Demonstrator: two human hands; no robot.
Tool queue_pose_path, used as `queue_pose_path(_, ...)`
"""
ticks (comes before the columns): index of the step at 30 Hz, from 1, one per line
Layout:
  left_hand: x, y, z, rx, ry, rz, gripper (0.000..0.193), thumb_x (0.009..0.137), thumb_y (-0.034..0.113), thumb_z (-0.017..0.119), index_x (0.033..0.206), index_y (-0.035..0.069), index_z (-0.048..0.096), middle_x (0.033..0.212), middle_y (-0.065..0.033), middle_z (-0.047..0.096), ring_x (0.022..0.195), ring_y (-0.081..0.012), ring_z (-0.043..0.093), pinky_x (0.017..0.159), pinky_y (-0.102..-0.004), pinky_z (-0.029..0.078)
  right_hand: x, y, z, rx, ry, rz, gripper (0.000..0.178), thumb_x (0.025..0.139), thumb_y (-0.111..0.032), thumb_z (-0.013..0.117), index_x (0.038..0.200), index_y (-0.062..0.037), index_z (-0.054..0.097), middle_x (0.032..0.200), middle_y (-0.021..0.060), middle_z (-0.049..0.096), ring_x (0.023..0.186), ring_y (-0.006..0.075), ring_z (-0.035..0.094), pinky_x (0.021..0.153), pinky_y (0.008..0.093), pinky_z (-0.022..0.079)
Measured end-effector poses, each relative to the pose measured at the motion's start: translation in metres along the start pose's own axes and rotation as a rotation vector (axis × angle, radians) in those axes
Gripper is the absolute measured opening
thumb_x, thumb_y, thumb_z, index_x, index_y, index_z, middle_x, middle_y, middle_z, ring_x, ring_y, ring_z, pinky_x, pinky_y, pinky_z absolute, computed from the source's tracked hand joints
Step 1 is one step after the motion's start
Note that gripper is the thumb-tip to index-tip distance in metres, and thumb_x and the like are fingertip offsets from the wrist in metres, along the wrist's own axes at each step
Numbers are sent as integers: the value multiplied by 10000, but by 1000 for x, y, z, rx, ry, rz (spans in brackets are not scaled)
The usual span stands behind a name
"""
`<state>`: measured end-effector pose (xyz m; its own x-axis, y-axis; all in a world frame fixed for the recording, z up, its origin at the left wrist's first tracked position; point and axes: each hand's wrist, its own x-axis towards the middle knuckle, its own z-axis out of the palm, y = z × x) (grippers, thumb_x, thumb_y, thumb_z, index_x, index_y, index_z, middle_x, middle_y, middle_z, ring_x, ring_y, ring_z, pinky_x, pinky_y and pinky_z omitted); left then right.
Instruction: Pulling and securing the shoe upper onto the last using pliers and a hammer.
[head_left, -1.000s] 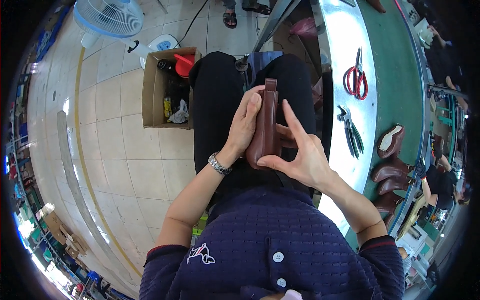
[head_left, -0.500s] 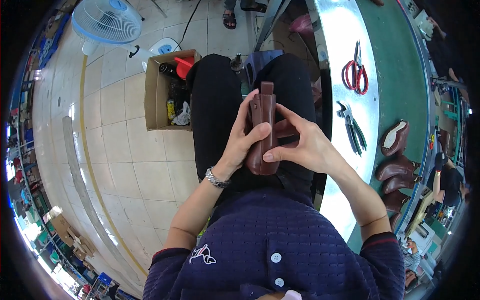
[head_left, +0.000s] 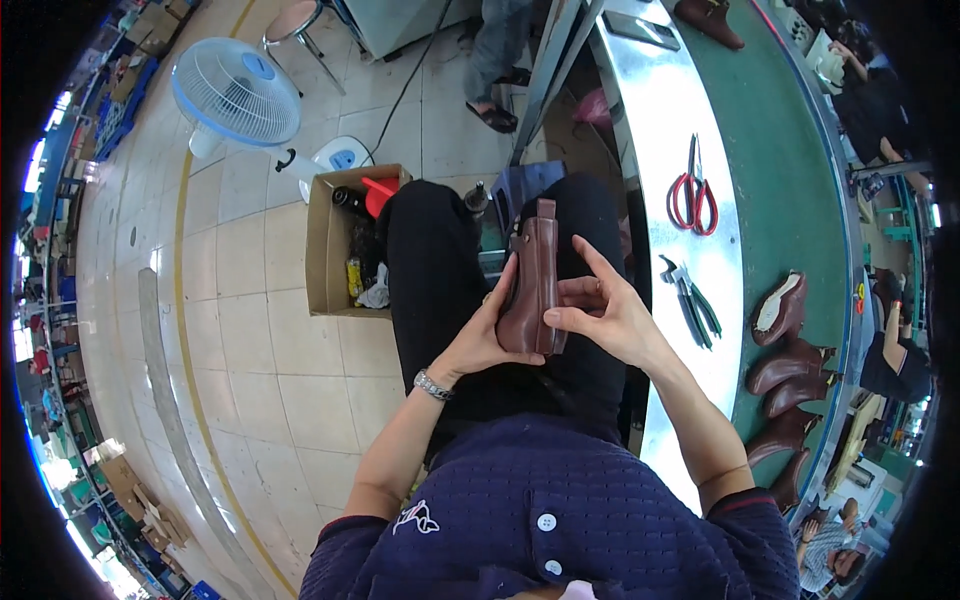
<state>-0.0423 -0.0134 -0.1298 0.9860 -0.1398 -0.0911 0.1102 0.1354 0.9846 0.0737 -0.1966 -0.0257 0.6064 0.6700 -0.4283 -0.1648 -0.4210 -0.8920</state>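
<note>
A shiny brown leather boot (head_left: 529,295) is held over my lap, its rounded toe end toward me and a narrow strap-like tab (head_left: 546,209) sticking out at the far end. My left hand (head_left: 486,335) wraps it from the left side, with the thumb along the toe end. On the right, my right hand (head_left: 603,308) pinches at the boot's edge with the thumb on the leather, while the index finger points away from it. The other fingertips of that hand are bent close behind the edge.
To my right, a metal-topped bench edge (head_left: 690,400) carries red-handled scissors (head_left: 692,200), green-handled pliers (head_left: 690,303) and a phone (head_left: 641,30). Beyond it, several brown boots (head_left: 780,308) rest on a green belt (head_left: 800,180). A cardboard box (head_left: 333,245) and a fan (head_left: 237,92) stand at left.
My left hand has slid down toward the toe end and its thumb has left the upper side. My right index finger has lifted off the boot. The view has tilted farther ahead.
</note>
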Motion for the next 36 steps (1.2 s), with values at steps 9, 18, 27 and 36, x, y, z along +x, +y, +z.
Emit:
queue_pose_path(9, -2, 91, -56, -415, 370, -292, 725, 780, 155, 789, 1390, 44, 414, 1247, -80, 572, 1110, -175, 571, 961, -343, 472, -20, 71, -81, -545, 672, 56, 635, 914, -263, 649, 1449, -53, 378, 1267, 219, 567, 1142, 317, 576, 954, 426, 473)
queue_pose_path(18, 48, 92, -84, -343, 244, -449, 925, 818, 561, 706, 1424, -20, 316, 1272, -146, 537, 1133, -210, 557, 969, -355, 460, -62, 168, -98, -921, 868, 81, 626, 842, -189, 675, 1408, -47, 448, 1291, 241, 489, 1212, 391, 459, 1047, 469, 356)
queue_pose_path(27, 64, 77, -75, -240, 278, -470, 896, 893, 556, 609, 1499, 16, 229, 1398, -142, 467, 1266, -220, 471, 1056, -352, 376, -65, 153, -109, -802, 738, 151, 443, 894, -238, 638, 1284, -40, 569, 1039, 185, 559, 924, 318, 549, 852, 431, 452)
queue_pose_path(36, 64, 90, -66, -198, 361, -456, 866, 903, 515, 618, 1506, 30, 229, 1424, -154, 444, 1288, -224, 453, 1063, -350, 367, -86, 68, -91, 681, 482, 479, 410, 860, -192, 646, 1245, -102, 538, 817, 25, 628, 688, 118, 598, 554, 204, 434)
